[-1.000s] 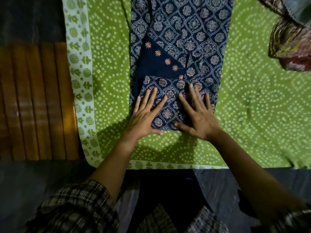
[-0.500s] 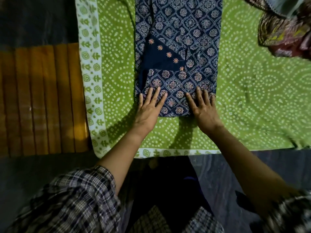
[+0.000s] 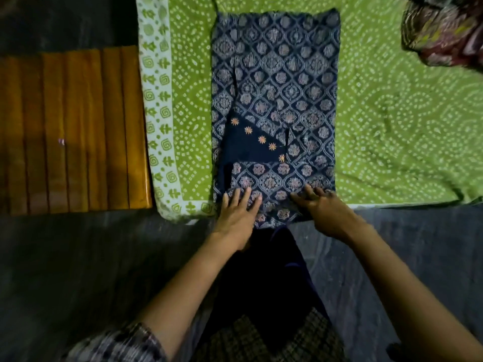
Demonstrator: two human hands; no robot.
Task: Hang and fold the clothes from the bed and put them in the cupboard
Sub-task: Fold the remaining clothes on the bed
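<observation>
Navy block-printed garment [image 3: 282,82], folded into a long strip, lies on the green bedsheet [image 3: 392,126], its near end overhanging the sheet's edge. Left hand [image 3: 236,218] presses flat, fingers spread. Right hand [image 3: 326,215] bends its fingers onto the hem, grip unclear. Both corners should lift evenly, side edges aligned.

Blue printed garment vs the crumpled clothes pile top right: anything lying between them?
Head view: only the green dotted bedsheet, slightly wrinkled, lies between the blue printed garment and the crumpled clothes pile.
</observation>
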